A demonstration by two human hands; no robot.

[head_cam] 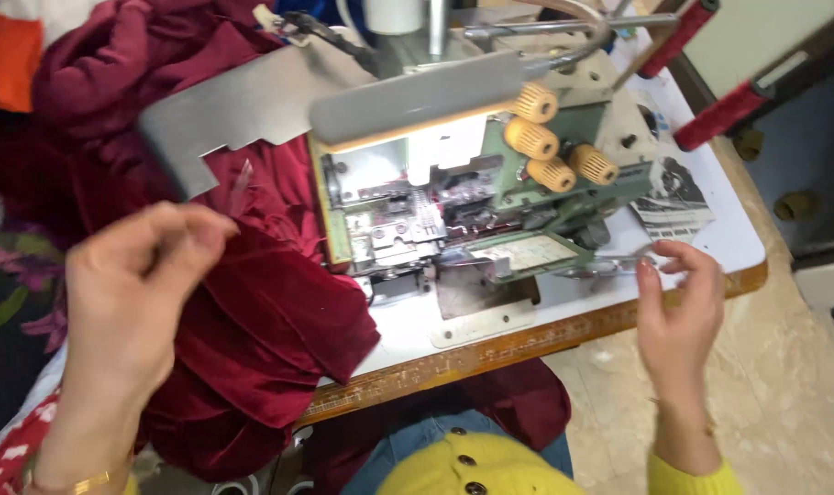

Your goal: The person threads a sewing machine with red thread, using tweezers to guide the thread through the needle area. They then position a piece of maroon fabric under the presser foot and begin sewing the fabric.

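The red velvet (261, 321) lies heaped on the table (563, 316), left of the sewing machine (472, 202), and hangs over the front edge. The left hand (137, 275) is above it with fingertips pinched together; what it pinches I cannot tell. The right hand (678, 307) is loosely curled at the machine's right side, near small metal scissors (618, 266) (perhaps touching them). The cloth looks soft, rather heavy and slippery; gripping a folded edge should hold best.
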